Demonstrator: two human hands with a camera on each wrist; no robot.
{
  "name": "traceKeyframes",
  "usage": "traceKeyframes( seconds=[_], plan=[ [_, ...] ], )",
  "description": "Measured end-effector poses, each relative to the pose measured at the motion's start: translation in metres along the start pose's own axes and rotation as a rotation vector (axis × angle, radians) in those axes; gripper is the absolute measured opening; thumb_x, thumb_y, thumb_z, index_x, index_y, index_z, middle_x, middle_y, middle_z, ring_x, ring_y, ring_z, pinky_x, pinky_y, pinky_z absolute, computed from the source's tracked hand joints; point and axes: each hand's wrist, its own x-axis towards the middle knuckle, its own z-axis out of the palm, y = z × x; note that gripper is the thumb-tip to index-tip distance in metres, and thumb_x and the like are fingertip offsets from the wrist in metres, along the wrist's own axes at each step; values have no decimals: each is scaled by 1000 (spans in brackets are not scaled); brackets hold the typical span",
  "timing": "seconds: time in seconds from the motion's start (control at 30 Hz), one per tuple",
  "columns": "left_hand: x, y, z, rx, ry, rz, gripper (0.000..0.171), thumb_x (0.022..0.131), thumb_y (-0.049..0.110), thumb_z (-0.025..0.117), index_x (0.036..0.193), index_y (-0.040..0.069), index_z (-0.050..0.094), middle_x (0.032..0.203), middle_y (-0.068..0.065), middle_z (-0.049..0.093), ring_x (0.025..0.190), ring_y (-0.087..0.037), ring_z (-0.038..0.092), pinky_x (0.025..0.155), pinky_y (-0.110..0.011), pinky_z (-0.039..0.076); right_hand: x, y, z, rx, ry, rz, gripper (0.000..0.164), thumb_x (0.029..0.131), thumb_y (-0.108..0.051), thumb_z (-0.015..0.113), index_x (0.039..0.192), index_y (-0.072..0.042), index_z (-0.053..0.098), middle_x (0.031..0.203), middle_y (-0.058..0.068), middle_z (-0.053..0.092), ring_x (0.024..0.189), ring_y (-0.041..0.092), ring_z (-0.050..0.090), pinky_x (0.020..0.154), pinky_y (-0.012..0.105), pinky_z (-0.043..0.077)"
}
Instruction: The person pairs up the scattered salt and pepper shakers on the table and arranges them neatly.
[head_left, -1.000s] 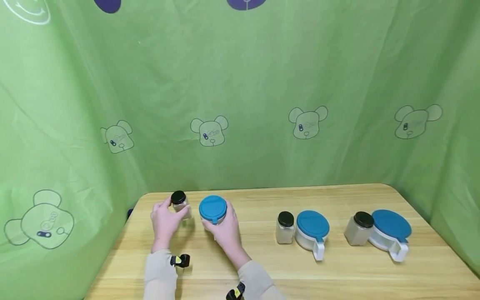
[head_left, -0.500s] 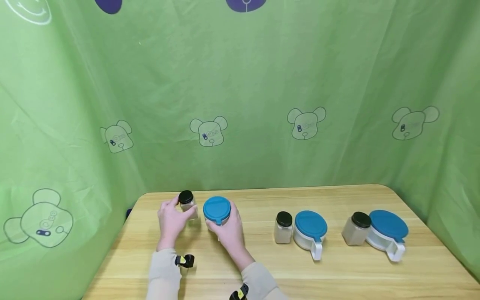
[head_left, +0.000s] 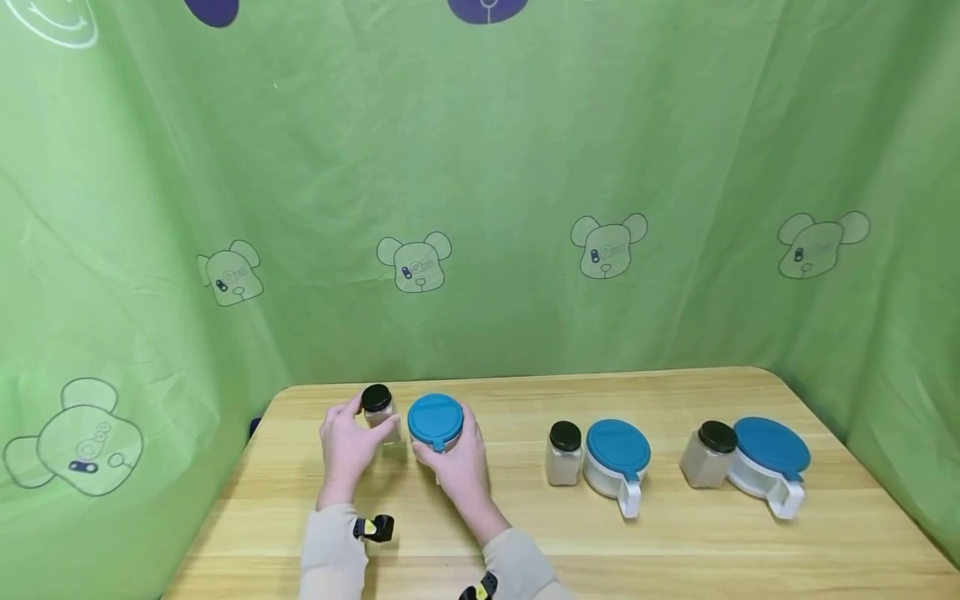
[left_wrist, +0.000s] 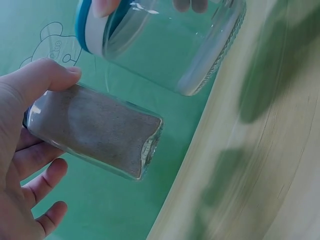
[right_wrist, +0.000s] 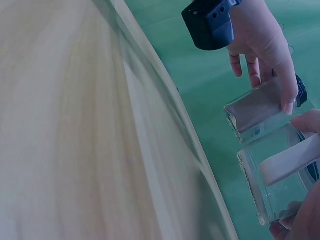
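Observation:
My left hand [head_left: 348, 450] grips a square glass spice jar [left_wrist: 95, 127] near its black lid, thumb on one side and fingers on the other. Greyish powder fills most of that jar. In my right hand [head_left: 461, 462] is a round clear glass seasoning pot [right_wrist: 275, 150] with a blue flip lid [head_left: 436, 418], a white collar and a white handle [right_wrist: 290, 160]. No powder shows inside the pot. Both containers are upright, side by side with a narrow gap, raised over the far left of the table, their shadows falling on the wood.
Right of centre on the wooden table [head_left: 637, 558] stand a black-lidded jar [head_left: 563, 467] and a blue-lidded pot [head_left: 611, 479]. Farther right is a second such pair, a jar [head_left: 703, 468] against a wider pot [head_left: 753, 477]. A green curtain [head_left: 495, 317] hangs behind the table.
Both hands have shifted to the right with their containers, the left one more. The spice jar is now closer to the seasoning pot. The pairs on the right stay put.

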Motion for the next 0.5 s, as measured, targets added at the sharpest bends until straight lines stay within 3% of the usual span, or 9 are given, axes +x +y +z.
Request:
traceKeyframes(
  seconds=[0.27, 0.5],
  plan=[
    [-8, 5, -3, -17, -55, -76, 74, 73, 40, 83, 134, 7, 58, 125, -22, 59, 116, -36, 49, 100, -54, 37, -2, 4, -5, -12, 24, 24, 94, 65, -36, 89, 142, -10, 41, 134, 17, 56, 124, 35, 55, 103, 56, 45],
    [-13, 8, -4, -28, -56, -69, 71, 72, 38, 84, 131, 8, 60, 123, -21, 61, 116, -36, 50, 99, -54, 38, -5, 3, -9, -16, 33, 28, 95, 66, -37, 89, 143, -10, 41, 137, 18, 55, 126, 36, 54, 104, 56, 44]
  ],
)
